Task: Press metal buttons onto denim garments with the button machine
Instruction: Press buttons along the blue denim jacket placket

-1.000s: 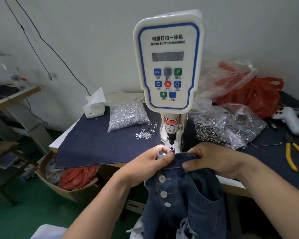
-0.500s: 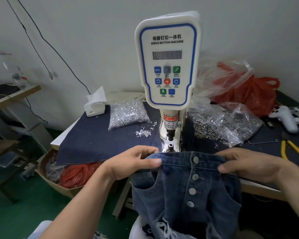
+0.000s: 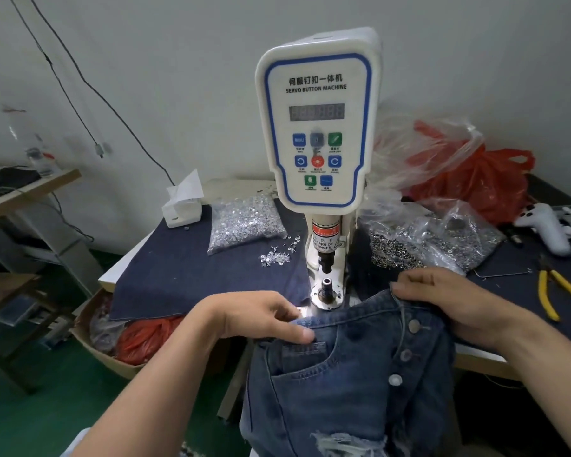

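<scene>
A white servo button machine (image 3: pixel 317 127) stands at the table's front, its lower die (image 3: pixel 327 285) bare just beyond the garment. Blue ripped denim jeans (image 3: pixel 353 380) hang off the table edge below the die, with a row of metal buttons (image 3: pixel 405 355) on the fly at the right. My left hand (image 3: pixel 261 316) pinches the waistband at the front pocket corner, thumb on the outside. My right hand (image 3: pixel 455 301) grips the waistband's top edge above the buttons, to the right of the die.
A clear bag of silver tacks (image 3: pixel 244 225) and loose tacks (image 3: pixel 277 253) lie on dark cloth left of the machine. A bag of metal buttons (image 3: pixel 422 242), red bags (image 3: pixel 475 179), yellow pliers (image 3: pixel 561 296) and a white controller (image 3: pixel 548 225) lie right. A cardboard box (image 3: pixel 112 354) sits below left.
The jeans shifted right and down, away from the die, so the fly buttons now sit at the right. Both hands slid rightward along the waistband, the left reaching the pocket corner.
</scene>
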